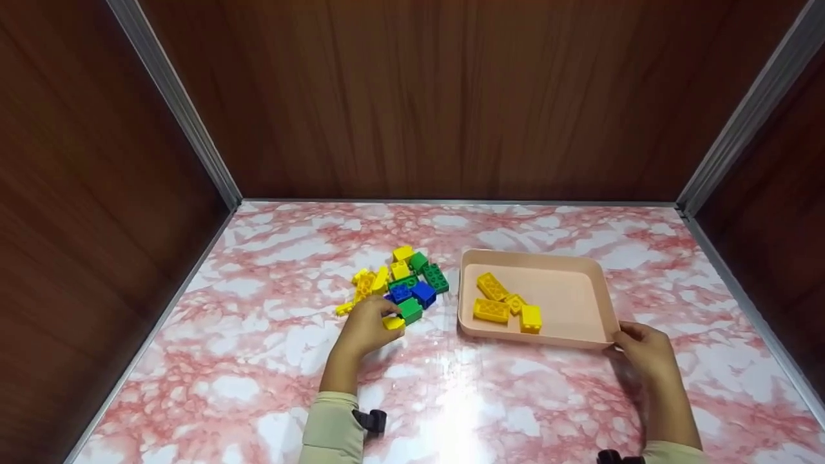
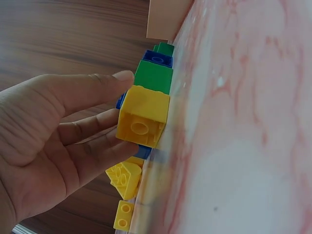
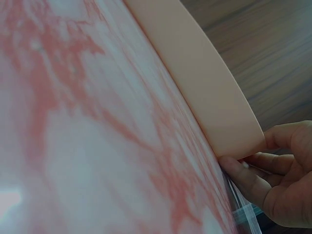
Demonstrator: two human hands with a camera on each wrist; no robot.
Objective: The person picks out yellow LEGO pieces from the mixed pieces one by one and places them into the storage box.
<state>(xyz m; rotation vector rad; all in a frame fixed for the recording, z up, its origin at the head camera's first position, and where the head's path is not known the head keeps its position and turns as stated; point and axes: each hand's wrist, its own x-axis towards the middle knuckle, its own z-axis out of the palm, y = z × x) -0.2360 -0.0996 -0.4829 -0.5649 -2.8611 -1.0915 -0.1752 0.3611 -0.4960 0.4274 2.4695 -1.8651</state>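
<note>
My left hand point(image 1: 368, 324) has its thumb and fingers on either side of a yellow toy building block point(image 2: 141, 117), low over the tabletop. A green block point(image 2: 153, 76) sits right beside that yellow one. Around the fingertips spreads a loose pile of yellow, green and blue blocks, including a blue block point(image 1: 424, 294). At the near right corner of a peach tray point(image 1: 567, 274), my right hand point(image 3: 285, 170) pinches the wall between thumb and fingers. Inside the tray lie several yellow blocks, one of them a long block point(image 1: 491, 310).
The pink-and-white marbled tabletop point(image 1: 225, 386) is enclosed by dark wood panels point(image 1: 451, 96) at the back and both sides, with metal edging point(image 1: 187, 116) at the corners. A green studded block point(image 1: 436, 278) lies close to the tray's left wall.
</note>
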